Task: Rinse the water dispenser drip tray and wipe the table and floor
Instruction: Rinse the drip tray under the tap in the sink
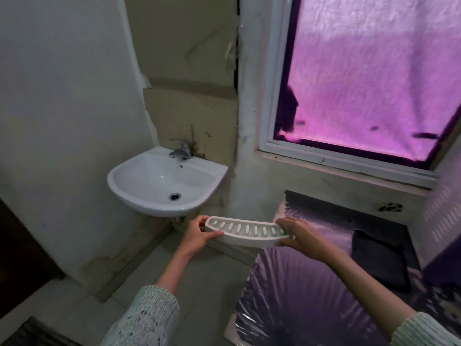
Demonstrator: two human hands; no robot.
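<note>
The drip tray (245,232) is a white curved plastic tray with a row of slots in its top. I hold it level in front of me, below and to the right of the sink. My left hand (198,234) grips its left end, thumb on top. At the tray's right end, my right hand (303,237) holds on with fingers over the rim. A white wall-mounted sink (139,196) with a chrome tap (180,151) hangs in the corner beyond the tray, its basin dry-looking and the drain open.
A table (299,295) covered in shiny plastic sheeting stands at the right under my right arm, with a dark cloth (379,260) on it. A window (374,78) with a pink-lit curtain is above. Pale tiled floor (199,283) lies between sink and table. A dark door (20,258) is at left.
</note>
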